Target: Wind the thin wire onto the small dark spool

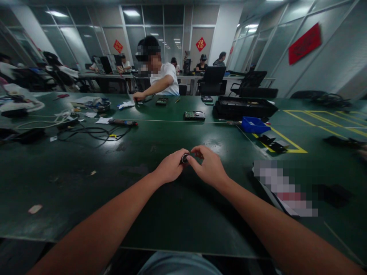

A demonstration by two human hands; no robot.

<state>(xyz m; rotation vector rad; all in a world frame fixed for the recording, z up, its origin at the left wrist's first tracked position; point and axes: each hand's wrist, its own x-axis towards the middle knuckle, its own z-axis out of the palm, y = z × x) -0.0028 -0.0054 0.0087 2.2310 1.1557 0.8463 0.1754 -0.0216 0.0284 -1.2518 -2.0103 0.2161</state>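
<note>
A small dark round piece with a silver ring at its end (184, 158) is held over the table's middle; its exact kind cannot be made out. My left hand (171, 166) has its fingers closed round this piece. Close beside it on the right is my right hand (210, 167), with its thumb tip at the ringed end and its curved fingers held apart from the thumb. Much of the piece is hidden by my fingers.
The green table (120, 206) bears a hard drive (194, 115), a black casing (243, 108), a blue bin (255, 125) and a corded tool (123, 122) with looped cable. A blurred-out flat item (286, 194) lies right. Across the table sits a person (166, 78).
</note>
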